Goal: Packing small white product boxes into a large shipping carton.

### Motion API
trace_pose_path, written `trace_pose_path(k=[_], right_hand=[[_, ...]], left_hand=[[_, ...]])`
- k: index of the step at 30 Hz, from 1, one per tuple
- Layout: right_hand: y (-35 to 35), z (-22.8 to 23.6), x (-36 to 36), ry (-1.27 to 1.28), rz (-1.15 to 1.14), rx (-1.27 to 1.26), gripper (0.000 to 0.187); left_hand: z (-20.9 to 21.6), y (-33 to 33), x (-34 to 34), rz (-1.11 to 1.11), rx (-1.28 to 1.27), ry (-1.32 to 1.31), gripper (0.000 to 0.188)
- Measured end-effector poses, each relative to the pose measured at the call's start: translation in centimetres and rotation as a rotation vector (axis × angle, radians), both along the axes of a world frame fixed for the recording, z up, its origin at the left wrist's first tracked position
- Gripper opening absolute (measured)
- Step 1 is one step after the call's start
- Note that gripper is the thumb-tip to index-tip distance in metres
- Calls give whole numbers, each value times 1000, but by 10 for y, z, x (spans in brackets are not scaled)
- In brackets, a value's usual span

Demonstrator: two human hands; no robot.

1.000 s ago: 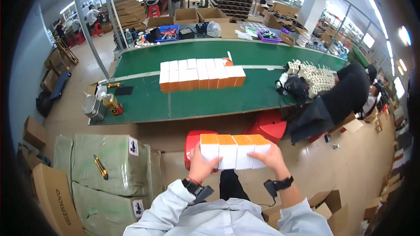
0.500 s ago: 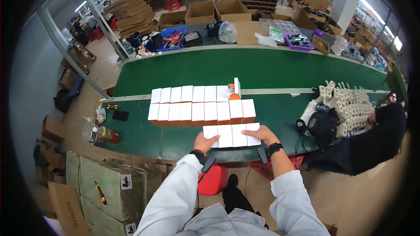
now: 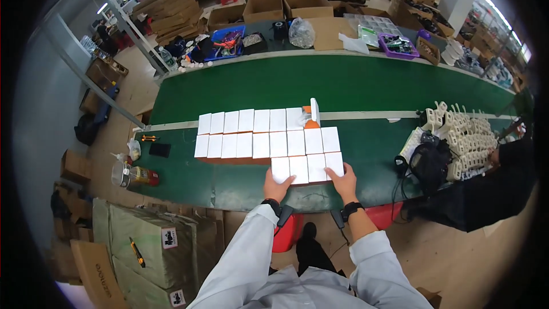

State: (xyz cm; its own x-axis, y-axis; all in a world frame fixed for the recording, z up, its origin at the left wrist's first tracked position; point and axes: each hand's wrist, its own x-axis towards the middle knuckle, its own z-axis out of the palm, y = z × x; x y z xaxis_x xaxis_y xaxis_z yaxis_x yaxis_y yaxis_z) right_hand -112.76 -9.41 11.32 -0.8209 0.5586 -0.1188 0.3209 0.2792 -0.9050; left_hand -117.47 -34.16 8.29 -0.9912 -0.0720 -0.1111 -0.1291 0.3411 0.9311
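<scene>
A short row of several small white boxes (image 3: pixel 298 167) with orange-brown sides is squeezed between my two hands. My left hand (image 3: pixel 277 186) presses its left end, thumb on the top; my right hand (image 3: pixel 344 184) closes on the right end the same way. The row touches the near side of a larger block of white boxes (image 3: pixel 245 144), set in two rows on the green table (image 3: pixel 251 88). At the block's far right corner, one box (image 3: pixel 314 115) stands with its lid raised, showing orange and something clear inside.
On the right, a stack of cream plastic parts (image 3: pixel 466 140) and a black bag (image 3: pixel 426 166) lie near a co-worker's dark sleeve (image 3: pixel 486 189). Jars (image 3: pixel 140 175) and an orange cutter (image 3: pixel 150 138) are at the left. Cardboard boxes (image 3: pixel 307 4) and bins line the back.
My hands have pushed the short row of boxes away from me, closing the gap to the larger block. The view has shifted slightly.
</scene>
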Motion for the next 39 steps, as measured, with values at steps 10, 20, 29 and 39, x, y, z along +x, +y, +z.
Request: trace_pose_path(k=[10, 20, 29, 39], right_hand=[[-64, -69, 338, 84, -101, -242, 47], [-312, -7, 761, -499, -555, -480, 40], [-429, 20, 931, -131, -984, -386, 36], [-368, -22, 1240, -337, -1444, -83, 45]], left_hand=[[-49, -135, 194, -142, 189, -48, 30], [-54, -173, 466, -800, 121, -622, 25], [19, -114, 666, -1472, 0, -744, 29], [36, -23, 980, -1987, 59, -576, 43]])
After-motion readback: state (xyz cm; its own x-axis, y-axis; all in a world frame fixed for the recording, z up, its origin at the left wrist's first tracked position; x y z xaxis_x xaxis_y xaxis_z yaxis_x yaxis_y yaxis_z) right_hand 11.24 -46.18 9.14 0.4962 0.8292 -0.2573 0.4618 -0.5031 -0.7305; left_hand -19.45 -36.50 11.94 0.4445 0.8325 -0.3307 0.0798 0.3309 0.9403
